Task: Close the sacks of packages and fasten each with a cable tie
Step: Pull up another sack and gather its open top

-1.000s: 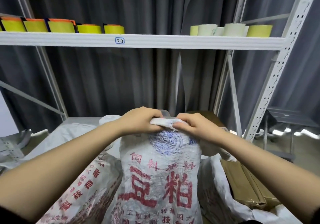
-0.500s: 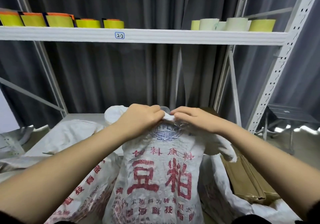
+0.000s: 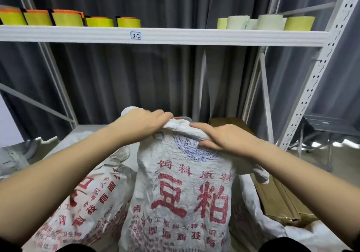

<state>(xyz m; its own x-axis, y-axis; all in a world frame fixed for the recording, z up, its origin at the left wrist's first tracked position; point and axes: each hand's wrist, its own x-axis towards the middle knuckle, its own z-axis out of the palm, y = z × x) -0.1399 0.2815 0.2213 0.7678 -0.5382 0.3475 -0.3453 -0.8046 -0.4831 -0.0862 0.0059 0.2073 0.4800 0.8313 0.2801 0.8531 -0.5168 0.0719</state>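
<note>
Here both hands (image 3: 187, 133) grip sack (image 3: 181, 189)

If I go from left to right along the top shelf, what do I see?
Yellow rolls with orange tops → the little label reading 2-2 → pale green and whitish rolls → one yellower roll at the right end.

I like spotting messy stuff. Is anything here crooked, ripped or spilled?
Nothing is ripped or spilled. The sack is just crumpled at the top, where the left hand and right hand bunch its mouth shut. Another sack slumps beside it, and the tape rolls on the shelf sit in a neat row.
</note>
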